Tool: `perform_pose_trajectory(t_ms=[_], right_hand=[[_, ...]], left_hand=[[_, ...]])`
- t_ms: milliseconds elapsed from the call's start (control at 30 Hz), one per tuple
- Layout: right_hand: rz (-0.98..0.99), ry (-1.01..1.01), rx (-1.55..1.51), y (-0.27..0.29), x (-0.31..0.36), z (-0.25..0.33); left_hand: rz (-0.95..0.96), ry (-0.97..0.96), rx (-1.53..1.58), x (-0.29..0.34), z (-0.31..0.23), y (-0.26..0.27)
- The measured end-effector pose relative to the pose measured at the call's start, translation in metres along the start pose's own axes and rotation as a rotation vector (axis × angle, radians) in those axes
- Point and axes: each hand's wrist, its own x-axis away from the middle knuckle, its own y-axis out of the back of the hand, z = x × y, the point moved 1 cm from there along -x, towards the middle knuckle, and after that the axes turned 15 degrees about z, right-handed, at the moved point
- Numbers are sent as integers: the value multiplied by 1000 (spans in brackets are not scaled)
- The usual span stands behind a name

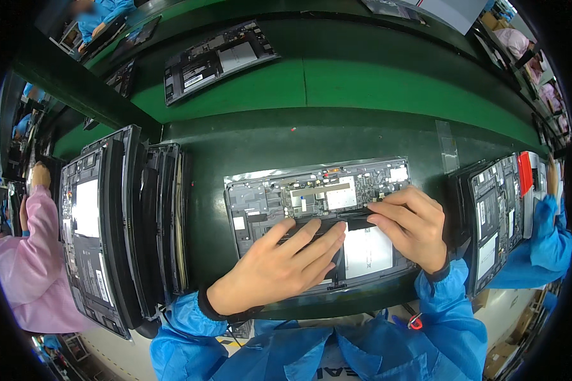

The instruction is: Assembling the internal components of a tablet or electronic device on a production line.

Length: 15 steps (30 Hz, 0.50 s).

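Right hand [419, 230]: thumb and index pinching the end of a thin dark strip [351, 216] (too small to tell exactly what it is). Left hand [274, 270] palm down, fingers fanned, not gripping, tips at the strip's near side. Both over the open laptop [327, 195], which lies on the green bench [203, 162] between the left stack [133, 222] and the right stack [489, 216]. Step in hand looks like seating or adjusting that strip. To do it well: keep left fingertips light but steady, work along the strip bit by bit, pull level rather than up, and keep nails off the exposed board (small parts sit right beside the pinch).
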Motion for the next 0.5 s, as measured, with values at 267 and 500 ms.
perform_pose_trajectory(t_ms=[267,500], right_hand=[[-2,9,-10,-1,0,0],[7,-21,-28,0,-1,2]], left_hand=[[2,34,1,-1,-1,-1],[-5,33,5,-2,-2,-1]])
